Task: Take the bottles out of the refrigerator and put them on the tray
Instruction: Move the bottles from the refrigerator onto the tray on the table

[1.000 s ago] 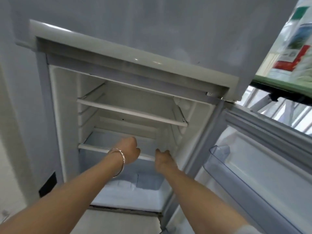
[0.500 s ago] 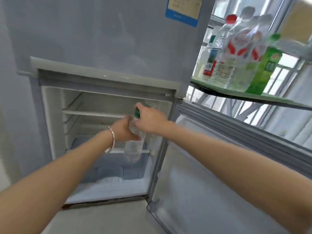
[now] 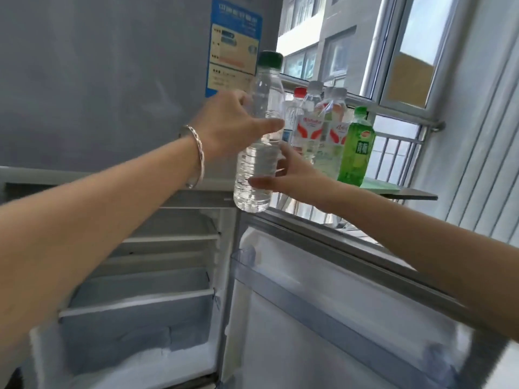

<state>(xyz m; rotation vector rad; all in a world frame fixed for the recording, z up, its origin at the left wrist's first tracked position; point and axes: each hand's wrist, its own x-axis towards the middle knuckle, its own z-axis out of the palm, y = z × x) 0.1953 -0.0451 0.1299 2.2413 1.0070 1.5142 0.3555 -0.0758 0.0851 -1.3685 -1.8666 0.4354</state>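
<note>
A clear water bottle (image 3: 259, 147) with a dark green cap is upright in the air, above the open refrigerator (image 3: 168, 248). My left hand (image 3: 233, 124), with a bracelet on the wrist, grips its upper body. My right hand (image 3: 283, 178) holds its lower part from the right. Behind it, several bottles stand on a green tray (image 3: 379, 185): clear ones with red-and-white labels (image 3: 309, 130) and a green tea bottle (image 3: 355, 147). The refrigerator's visible shelves hold no bottles.
The refrigerator door (image 3: 351, 304) stands open at the lower right, with a clear door bin (image 3: 247, 265). The tray rests on a dark ledge (image 3: 407, 195) by a window with railings. A blue energy label (image 3: 233, 43) is on the upper door.
Both hands reached into the refrigerator, took hold of the clear bottle and lifted it out, up and to the right toward the tray.
</note>
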